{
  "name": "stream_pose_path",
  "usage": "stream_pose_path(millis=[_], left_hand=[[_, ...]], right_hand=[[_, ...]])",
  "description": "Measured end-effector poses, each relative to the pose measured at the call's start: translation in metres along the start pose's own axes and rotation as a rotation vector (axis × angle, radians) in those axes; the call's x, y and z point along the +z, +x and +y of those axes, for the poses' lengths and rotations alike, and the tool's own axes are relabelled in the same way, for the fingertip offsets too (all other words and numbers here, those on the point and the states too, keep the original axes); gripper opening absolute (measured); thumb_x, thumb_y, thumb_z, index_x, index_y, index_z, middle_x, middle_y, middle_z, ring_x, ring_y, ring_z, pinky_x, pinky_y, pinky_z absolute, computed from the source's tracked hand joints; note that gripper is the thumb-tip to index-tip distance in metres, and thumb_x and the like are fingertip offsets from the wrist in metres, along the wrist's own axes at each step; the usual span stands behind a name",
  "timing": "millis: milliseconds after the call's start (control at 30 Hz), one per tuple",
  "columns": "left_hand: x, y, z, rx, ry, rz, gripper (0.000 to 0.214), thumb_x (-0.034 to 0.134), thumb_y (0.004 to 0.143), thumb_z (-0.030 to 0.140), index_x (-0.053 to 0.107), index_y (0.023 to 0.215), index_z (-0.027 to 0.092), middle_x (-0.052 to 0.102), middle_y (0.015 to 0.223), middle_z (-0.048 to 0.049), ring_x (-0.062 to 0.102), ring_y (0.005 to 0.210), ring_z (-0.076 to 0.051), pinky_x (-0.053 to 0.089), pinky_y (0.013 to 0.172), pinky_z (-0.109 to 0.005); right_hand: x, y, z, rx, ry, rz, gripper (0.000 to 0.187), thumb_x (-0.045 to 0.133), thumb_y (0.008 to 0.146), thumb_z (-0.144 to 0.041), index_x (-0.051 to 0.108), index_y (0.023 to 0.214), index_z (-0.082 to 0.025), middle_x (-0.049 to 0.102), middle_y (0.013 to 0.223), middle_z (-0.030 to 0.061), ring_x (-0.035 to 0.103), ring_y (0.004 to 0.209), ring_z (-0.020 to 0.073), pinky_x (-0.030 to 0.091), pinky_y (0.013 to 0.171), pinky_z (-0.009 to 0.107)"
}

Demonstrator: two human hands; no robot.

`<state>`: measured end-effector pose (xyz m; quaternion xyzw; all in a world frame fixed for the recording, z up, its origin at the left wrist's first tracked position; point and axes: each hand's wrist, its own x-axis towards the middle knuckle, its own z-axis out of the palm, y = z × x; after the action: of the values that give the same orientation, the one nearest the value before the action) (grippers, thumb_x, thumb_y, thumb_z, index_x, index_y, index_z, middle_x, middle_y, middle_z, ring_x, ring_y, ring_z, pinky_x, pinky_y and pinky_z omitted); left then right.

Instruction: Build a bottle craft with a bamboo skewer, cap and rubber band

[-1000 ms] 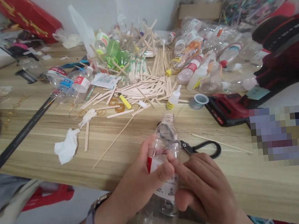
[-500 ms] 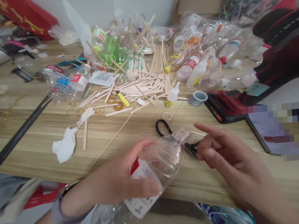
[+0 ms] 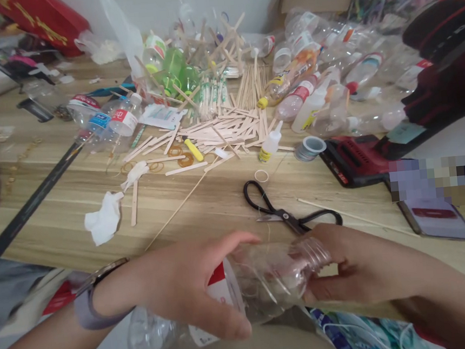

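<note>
I hold a clear empty plastic bottle [image 3: 266, 285] with a red and white label lying almost on its side just before the table's front edge. My left hand [image 3: 189, 289] wraps round its labelled middle. My right hand [image 3: 346, 265] is closed round its open threaded neck. Black-handled scissors [image 3: 288, 213] lie open on the wood just beyond the bottle. A small white ring [image 3: 261, 176] lies behind them.
A heap of flat wooden sticks [image 3: 220, 132] and skewers covers the table's middle, with many empty bottles [image 3: 314, 80] behind. A small glue bottle [image 3: 270, 144], tape roll [image 3: 310, 147], red power tool [image 3: 357, 161], phone [image 3: 435, 216], crumpled tissue [image 3: 104, 218] and black rod [image 3: 31, 203] lie about.
The bottle has tipped from upright to nearly flat and come down towards the table edge. My right hand left the label, opened, then closed on the neck. The scissors are now uncovered.
</note>
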<state>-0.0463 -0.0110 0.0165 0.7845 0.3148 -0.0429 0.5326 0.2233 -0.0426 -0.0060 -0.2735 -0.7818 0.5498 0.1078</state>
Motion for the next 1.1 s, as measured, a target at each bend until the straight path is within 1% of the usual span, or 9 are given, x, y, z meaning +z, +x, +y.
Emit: stream_pose_path(millis=[67, 133, 233, 400, 533, 667, 900, 1000, 1100], left_hand=[[-0.001, 0.0, 0.006, -0.002, 0.059, 0.017, 0.086, 0.073, 0.065, 0.055, 0.045, 0.141, 0.029, 0.072, 0.108, -0.0027, 0.069, 0.083, -0.026, 0.049, 0.064, -0.027], [-0.001, 0.0, 0.012, -0.048, 0.092, 0.028, 0.085, 0.074, 0.063, 0.055, 0.048, 0.139, 0.029, 0.073, 0.101, -0.0036, 0.069, 0.077, -0.026, 0.048, 0.06, -0.027], [-0.002, -0.001, 0.017, -0.098, 0.084, 0.013, 0.085, 0.075, 0.062, 0.053, 0.047, 0.14, 0.03, 0.073, 0.1, -0.004, 0.069, 0.077, -0.026, 0.048, 0.058, -0.027], [0.001, -0.004, 0.02, -0.02, 0.079, 0.051, 0.082, 0.07, 0.069, 0.057, 0.045, 0.141, 0.028, 0.074, 0.108, -0.0042, 0.069, 0.087, -0.026, 0.051, 0.071, -0.029], [0.003, -0.009, 0.02, 0.001, 0.138, 0.075, 0.078, 0.065, 0.076, 0.057, 0.041, 0.143, 0.026, 0.067, 0.124, -0.0058, 0.067, 0.1, -0.028, 0.051, 0.076, -0.029], [0.004, -0.014, 0.018, 0.024, 0.185, 0.13, 0.088, 0.07, 0.069, 0.061, 0.039, 0.145, 0.028, 0.063, 0.131, -0.0058, 0.065, 0.106, -0.03, 0.05, 0.081, -0.03], [0.02, -0.016, 0.022, -0.049, 0.34, 0.168, 0.095, 0.064, 0.071, 0.068, 0.033, 0.148, 0.021, 0.056, 0.136, -0.0154, 0.057, 0.116, -0.037, 0.045, 0.094, -0.044], [0.026, -0.014, 0.025, -0.127, 0.413, 0.183, 0.085, 0.06, 0.079, 0.061, 0.033, 0.148, 0.019, 0.053, 0.139, -0.0167, 0.053, 0.121, -0.038, 0.043, 0.097, -0.049], [0.026, -0.012, 0.025, -0.127, 0.385, 0.213, 0.074, 0.058, 0.081, 0.057, 0.04, 0.144, 0.022, 0.057, 0.135, -0.0138, 0.055, 0.119, -0.037, 0.043, 0.096, -0.048]], right_hand=[[-0.004, 0.003, -0.003, 0.023, -0.097, -0.096, 0.015, 0.056, 0.091, -0.027, 0.07, 0.093, -0.021, 0.069, 0.079, 0.0006, 0.06, 0.065, 0.0116, 0.042, 0.059, 0.022], [-0.004, 0.004, -0.004, 0.031, -0.199, -0.118, 0.014, 0.055, 0.092, -0.026, 0.069, 0.093, -0.022, 0.067, 0.078, 0.0001, 0.06, 0.065, 0.0128, 0.041, 0.058, 0.023], [-0.002, 0.003, -0.002, -0.058, -0.238, -0.059, 0.016, 0.055, 0.093, -0.03, 0.069, 0.091, -0.024, 0.067, 0.078, 0.0008, 0.061, 0.068, 0.0147, 0.044, 0.06, 0.025], [0.004, 0.003, 0.002, -0.188, -0.131, 0.031, 0.026, 0.048, 0.097, -0.034, 0.069, 0.104, -0.022, 0.069, 0.076, 0.0021, 0.063, 0.07, 0.0137, 0.047, 0.062, 0.025], [0.006, 0.002, 0.002, -0.214, -0.096, 0.07, 0.033, 0.042, 0.098, -0.039, 0.07, 0.1, -0.021, 0.069, 0.072, 0.0023, 0.062, 0.067, 0.013, 0.047, 0.062, 0.025], [0.006, -0.002, 0.003, -0.211, -0.085, 0.114, 0.044, 0.035, 0.099, -0.044, 0.071, 0.089, -0.02, 0.068, 0.07, 0.0036, 0.061, 0.064, 0.0124, 0.046, 0.059, 0.023], [0.009, -0.004, 0.008, -0.211, -0.08, 0.171, 0.035, 0.041, 0.098, -0.041, 0.07, 0.1, -0.021, 0.069, 0.07, 0.0026, 0.062, 0.066, 0.0133, 0.046, 0.06, 0.024], [0.011, -0.002, 0.007, -0.188, -0.078, 0.183, 0.039, 0.04, 0.097, -0.046, 0.07, 0.096, -0.022, 0.068, 0.072, 0.003, 0.061, 0.063, 0.0126, 0.046, 0.057, 0.024], [0.013, -0.003, 0.007, -0.177, -0.088, 0.198, 0.043, 0.039, 0.096, -0.049, 0.07, 0.091, -0.021, 0.067, 0.073, 0.003, 0.06, 0.063, 0.0127, 0.046, 0.057, 0.024]])
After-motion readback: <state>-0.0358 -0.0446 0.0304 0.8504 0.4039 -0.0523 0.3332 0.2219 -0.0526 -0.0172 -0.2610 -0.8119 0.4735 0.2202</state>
